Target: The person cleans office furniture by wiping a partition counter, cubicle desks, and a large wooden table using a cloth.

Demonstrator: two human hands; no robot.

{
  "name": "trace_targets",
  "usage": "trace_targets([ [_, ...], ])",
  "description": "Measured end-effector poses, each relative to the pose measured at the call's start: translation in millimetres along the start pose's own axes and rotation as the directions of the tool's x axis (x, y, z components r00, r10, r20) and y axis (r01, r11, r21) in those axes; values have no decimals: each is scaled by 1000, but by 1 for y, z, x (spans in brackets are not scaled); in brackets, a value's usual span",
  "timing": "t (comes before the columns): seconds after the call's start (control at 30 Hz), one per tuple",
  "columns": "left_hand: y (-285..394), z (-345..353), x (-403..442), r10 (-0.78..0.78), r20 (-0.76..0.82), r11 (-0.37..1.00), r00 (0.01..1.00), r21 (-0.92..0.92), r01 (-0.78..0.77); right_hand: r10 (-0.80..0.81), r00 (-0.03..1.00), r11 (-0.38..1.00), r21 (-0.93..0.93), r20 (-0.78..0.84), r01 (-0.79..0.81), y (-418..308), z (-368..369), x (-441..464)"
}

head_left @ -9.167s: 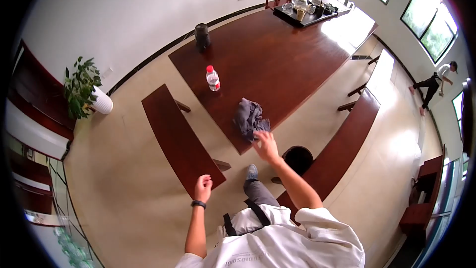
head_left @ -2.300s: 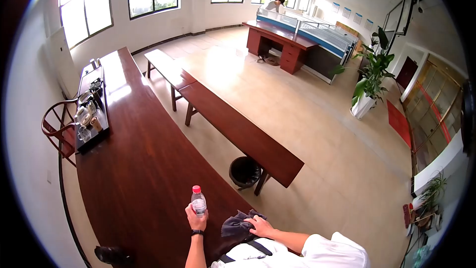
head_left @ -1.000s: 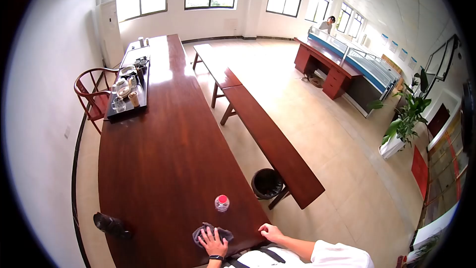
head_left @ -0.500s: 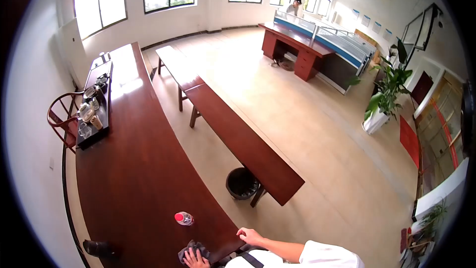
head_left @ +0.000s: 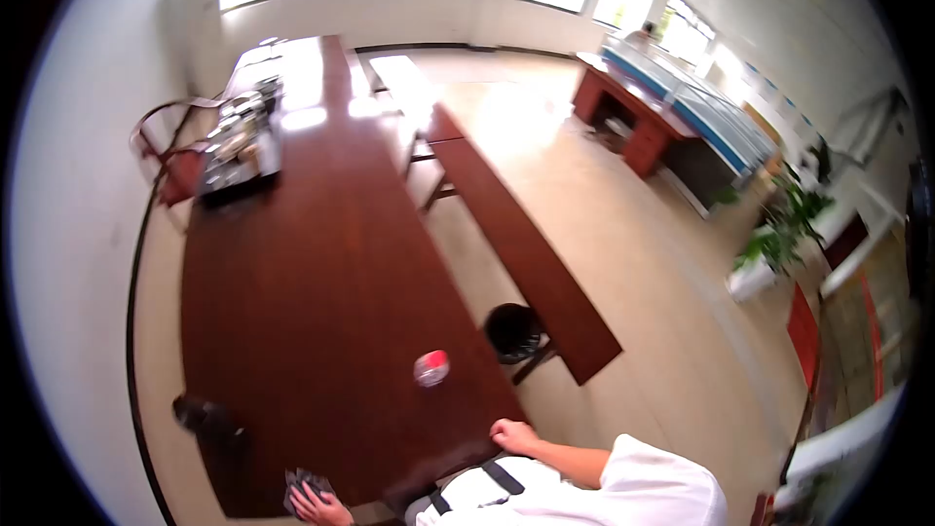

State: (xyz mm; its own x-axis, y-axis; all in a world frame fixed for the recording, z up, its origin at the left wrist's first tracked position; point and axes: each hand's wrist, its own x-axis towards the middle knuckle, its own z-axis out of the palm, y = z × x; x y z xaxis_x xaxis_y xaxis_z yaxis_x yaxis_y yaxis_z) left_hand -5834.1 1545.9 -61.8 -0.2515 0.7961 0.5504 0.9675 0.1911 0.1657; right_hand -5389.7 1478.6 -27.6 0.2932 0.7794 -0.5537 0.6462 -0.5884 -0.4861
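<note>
My left hand [head_left: 323,508] presses on a bunched dark grey cloth [head_left: 304,489] at the near left end of the brown table [head_left: 321,331]. Its fingers lie over the cloth and grip it. My right hand [head_left: 513,436] rests at the table's right edge with its fingers curled, and nothing shows in it. A small clear bottle with a red cap [head_left: 431,368] stands on the table, ahead of and between my hands. Near the left edge sits a dark object [head_left: 206,417], too blurred to name.
Farther up the table is a black tray [head_left: 239,185] of tea things, with a wooden chair [head_left: 180,161] beside it. A long bench [head_left: 526,253] runs along the right, above a black bin [head_left: 512,333]. Someone is by the far desk [head_left: 643,141].
My left hand has slid leftwards with the cloth, away from the bottle and towards the table's left corner. The view has shifted. My right hand stays at the table edge.
</note>
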Motion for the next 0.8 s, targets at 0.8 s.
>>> trace_targets([
  [0.8, -127, 24, 58, -214, 470, 966, 856, 234, 113, 0, 997, 983, 184, -73, 13, -83, 64, -61],
])
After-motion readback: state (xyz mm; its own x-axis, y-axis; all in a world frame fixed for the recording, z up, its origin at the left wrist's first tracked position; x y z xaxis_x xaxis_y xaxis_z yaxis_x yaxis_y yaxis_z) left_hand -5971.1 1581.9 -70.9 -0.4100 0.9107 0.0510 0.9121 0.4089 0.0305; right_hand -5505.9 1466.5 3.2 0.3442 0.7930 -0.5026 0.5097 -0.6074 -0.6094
